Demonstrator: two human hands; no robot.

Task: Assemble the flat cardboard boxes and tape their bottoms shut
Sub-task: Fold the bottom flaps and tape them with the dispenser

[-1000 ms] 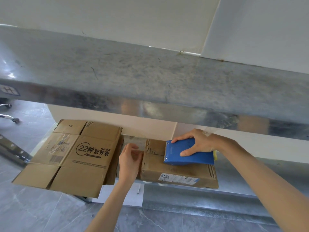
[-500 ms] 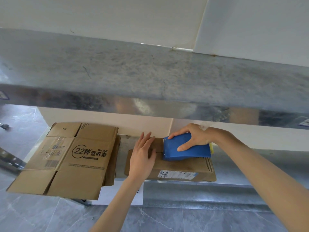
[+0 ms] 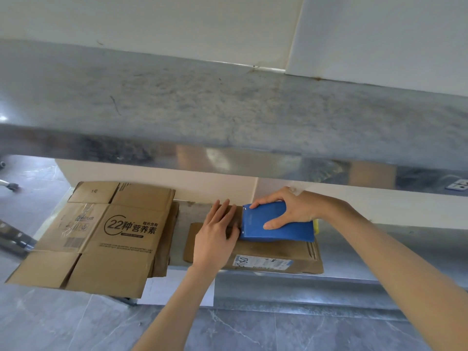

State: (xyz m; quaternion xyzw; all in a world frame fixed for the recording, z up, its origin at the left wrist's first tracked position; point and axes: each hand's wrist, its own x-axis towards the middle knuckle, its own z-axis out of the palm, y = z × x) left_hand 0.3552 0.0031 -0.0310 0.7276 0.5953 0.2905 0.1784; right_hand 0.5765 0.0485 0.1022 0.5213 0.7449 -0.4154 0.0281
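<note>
While it sits on the lower shelf under the steel surface, the small cardboard box has both hands on it or on what's lying on it. It's brown, lying low and flat, with a white shipping label on the side facing the camera.

On top of the box, toward its right half, there's a blue tape dispenser. The right hand is wrapped around it from above, thumb along the near side and fingers curled over the far edge. A bit of yellow peeks out at the dispenser's right end; can't tell what part that is.

The left hand lies palm-down on the left part of the box top with fingers straight and close together, fingertips pointing away from the camera. It's right up against the dispenser's left end.

Left of the box, with a strip of bare shelf between, is a stack of flat cardboard boxes. The top one has "22" and some Chinese print on it, and the stack's near end hangs out past the shelf edge. Below that overhang, near the box's front left corner, there's a white sheet.

Under all that is grey marbled floor, and above the surface is a pale wall.
</note>
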